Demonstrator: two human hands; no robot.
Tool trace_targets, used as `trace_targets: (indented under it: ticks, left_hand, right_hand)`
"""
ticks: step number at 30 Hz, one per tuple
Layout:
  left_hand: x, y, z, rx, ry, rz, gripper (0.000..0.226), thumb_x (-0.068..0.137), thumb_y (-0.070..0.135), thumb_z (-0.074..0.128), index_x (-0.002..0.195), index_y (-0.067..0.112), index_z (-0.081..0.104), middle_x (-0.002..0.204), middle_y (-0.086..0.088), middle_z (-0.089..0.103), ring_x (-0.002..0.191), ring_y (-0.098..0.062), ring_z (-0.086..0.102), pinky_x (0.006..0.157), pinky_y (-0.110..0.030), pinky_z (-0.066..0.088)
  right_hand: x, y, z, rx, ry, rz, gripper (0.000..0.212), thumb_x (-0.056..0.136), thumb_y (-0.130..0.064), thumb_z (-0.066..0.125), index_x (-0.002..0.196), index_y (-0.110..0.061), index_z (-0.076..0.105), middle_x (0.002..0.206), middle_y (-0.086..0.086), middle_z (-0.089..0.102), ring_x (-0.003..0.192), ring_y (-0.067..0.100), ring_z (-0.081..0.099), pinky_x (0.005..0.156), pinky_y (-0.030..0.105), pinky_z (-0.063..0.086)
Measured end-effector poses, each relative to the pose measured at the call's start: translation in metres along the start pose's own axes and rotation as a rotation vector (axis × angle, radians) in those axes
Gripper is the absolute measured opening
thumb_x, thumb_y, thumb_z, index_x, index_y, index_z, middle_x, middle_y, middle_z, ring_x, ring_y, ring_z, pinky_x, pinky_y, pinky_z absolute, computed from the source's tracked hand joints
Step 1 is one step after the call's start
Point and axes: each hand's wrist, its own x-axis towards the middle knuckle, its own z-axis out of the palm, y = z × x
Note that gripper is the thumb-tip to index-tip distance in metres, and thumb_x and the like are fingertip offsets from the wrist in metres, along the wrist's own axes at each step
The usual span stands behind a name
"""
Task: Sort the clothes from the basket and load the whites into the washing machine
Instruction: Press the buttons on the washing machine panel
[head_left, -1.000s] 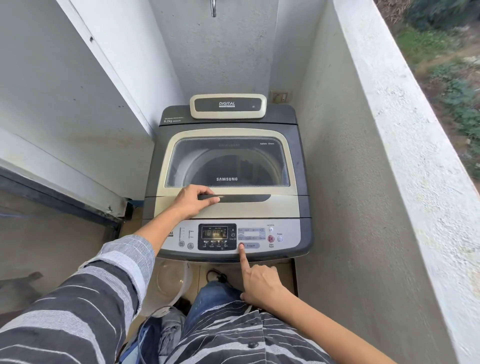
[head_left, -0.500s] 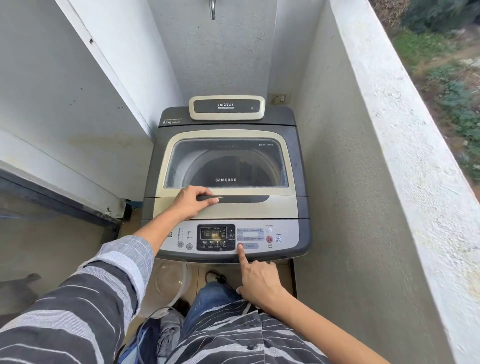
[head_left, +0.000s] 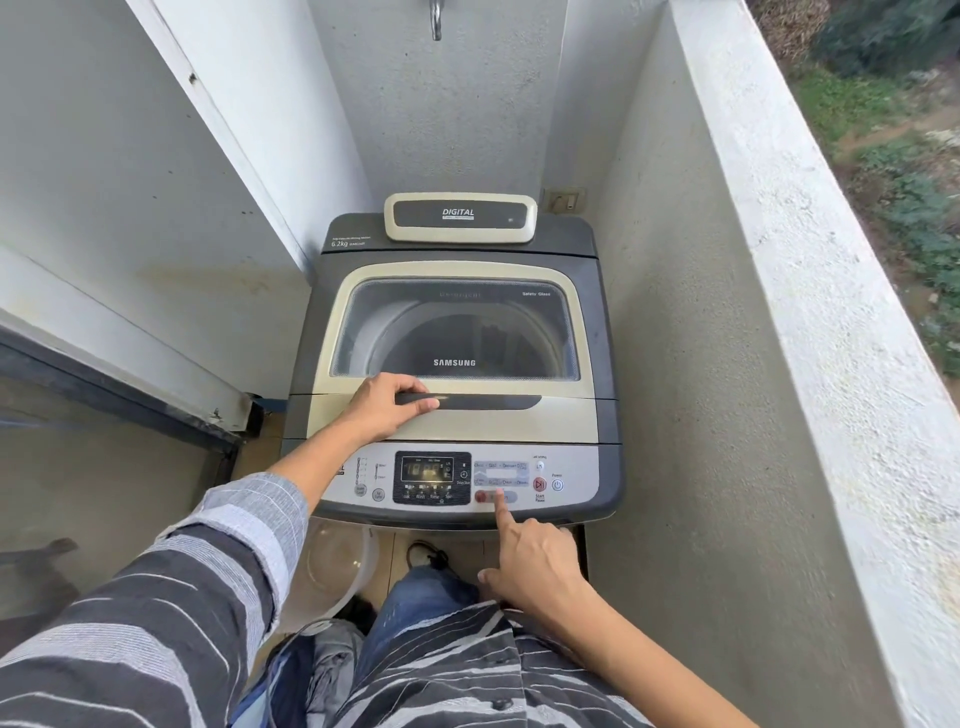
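Observation:
The grey and cream top-loading washing machine (head_left: 582, 244) stands in a narrow alcove with its glass lid (head_left: 457, 322) closed. The drum shows dimly through the glass, and I cannot tell what is inside. My left hand (head_left: 387, 408) lies on the lid, fingers curled over the left end of the dark lid handle (head_left: 488, 401). My right hand (head_left: 530, 566) points with its index finger extended; the fingertip touches a button on the lower edge of the control panel (head_left: 571, 467). Dark and grey clothes (head_left: 322, 670) lie low by my legs.
A clear plastic tub (head_left: 332, 566) sits on the floor in front of the machine. A tap (head_left: 435, 21) hangs above on the back wall. The white parapet wall (head_left: 810, 312) closes in the right side, a glass door (head_left: 78, 493) the left.
Almost nothing has moved. Both hands keep their places; my right index fingertip stays on the same panel button and the view has shifted only slightly.

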Motion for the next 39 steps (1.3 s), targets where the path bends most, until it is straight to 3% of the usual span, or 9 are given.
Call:
trace_targets:
  ticks: [6,13,21,27,32,35,39]
  left_hand:
    - [0.001,-0.002,0.000,0.004,0.001,-0.001,0.021,0.090,0.048,0.077,0.100,0.031,0.078,0.101,0.010,0.076,0.101,-0.016,0.067,0.093,-0.037,0.054]
    - [0.003,-0.006,0.002,0.014,0.012,0.003,0.020,0.089,0.051,0.077,0.098,0.033,0.077,0.098,0.012,0.076,0.097,-0.013,0.067,0.088,-0.036,0.054]
    - [0.002,-0.006,0.002,-0.009,0.014,0.008,0.019,0.088,0.052,0.077,0.094,0.034,0.076,0.097,0.014,0.075,0.097,-0.011,0.066,0.083,-0.033,0.051]
    - [0.002,-0.007,0.002,-0.016,0.013,0.006,0.020,0.088,0.053,0.077,0.094,0.034,0.076,0.097,0.012,0.075,0.097,-0.012,0.067,0.088,-0.037,0.055]
    - [0.001,-0.006,0.002,-0.025,0.010,0.005,0.020,0.088,0.053,0.077,0.094,0.034,0.076,0.097,0.012,0.075,0.097,-0.012,0.066,0.086,-0.036,0.054]
    - [0.001,-0.006,0.002,-0.030,0.012,0.004,0.020,0.088,0.053,0.077,0.094,0.034,0.076,0.098,0.013,0.075,0.098,-0.012,0.066,0.086,-0.035,0.054]
    - [0.000,-0.007,0.002,-0.018,0.017,0.008,0.019,0.088,0.052,0.077,0.095,0.034,0.076,0.098,0.013,0.075,0.098,-0.013,0.067,0.088,-0.037,0.055]
  right_hand:
    - [0.001,0.031,-0.011,-0.016,-0.017,0.101,0.107,0.096,-0.060,0.060,0.167,-0.020,-0.010,0.124,0.011,0.069,0.114,0.028,0.067,0.091,0.037,0.050]
    - [0.000,0.043,-0.019,0.021,-0.154,0.099,0.114,0.094,-0.065,0.062,0.166,-0.025,-0.016,0.129,0.011,0.068,0.117,0.028,0.066,0.095,0.038,0.053]
    - [0.000,0.047,-0.016,0.073,-0.223,0.078,0.119,0.092,-0.066,0.062,0.162,-0.027,-0.027,0.109,0.009,0.077,0.103,0.026,0.073,0.093,0.038,0.059]
    - [0.006,0.059,-0.019,0.277,-0.362,0.064,0.119,0.090,-0.063,0.064,0.160,-0.035,-0.028,0.090,0.004,0.082,0.073,0.018,0.079,0.090,0.034,0.063]
    - [0.011,0.062,-0.018,0.320,-0.378,0.076,0.119,0.088,-0.065,0.065,0.162,-0.037,-0.024,0.082,0.000,0.082,0.070,0.015,0.079,0.086,0.031,0.063]
    - [0.012,0.061,-0.021,0.317,-0.421,0.086,0.120,0.089,-0.066,0.065,0.159,-0.040,-0.028,0.089,0.003,0.082,0.074,0.016,0.080,0.085,0.030,0.063]
    - [0.010,0.061,-0.027,0.299,-0.388,0.093,0.114,0.090,-0.069,0.062,0.162,-0.038,-0.021,0.089,0.002,0.082,0.077,0.019,0.080,0.092,0.032,0.061]
